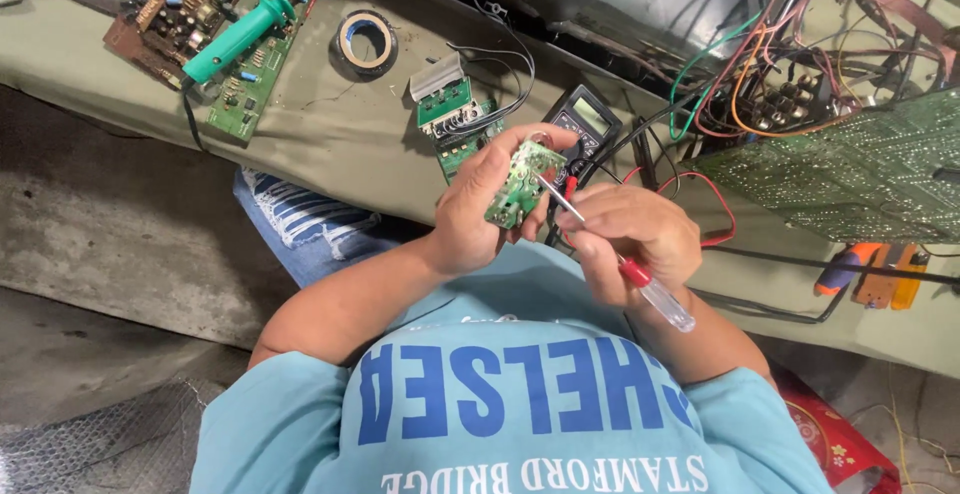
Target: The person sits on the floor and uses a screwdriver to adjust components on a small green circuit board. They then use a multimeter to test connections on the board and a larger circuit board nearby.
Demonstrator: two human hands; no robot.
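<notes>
Two bare hands meet above the person's lap, just in front of the olive-green cloth-covered table (330, 134). The left hand (480, 209) is closed around a small green rectangular circuit board (522, 186), gripping it by its edges and holding it tilted, with its soldered face turned up toward the camera. The right hand (635, 239) is curled around a slim screwdriver with a clear plastic handle and a red band (640, 279); its thin metal shaft runs up and to the left, and the tip touches the face of the small board. Just beyond the hands, on the table, lies a dark grey handheld multimeter with a pale display (582, 119), its red and black leads trailing to the right. Beside it sit two more small green circuit boards with a silver metal heat sink (448, 109). Farther left are a roll of black insulating tape (365, 42) and a teal-handled soldering iron (240, 34) resting on a brown component-covered board (185, 4). At the right edge, a large green printed board (860, 174) lies under a tangle of coloured wires.
</notes>
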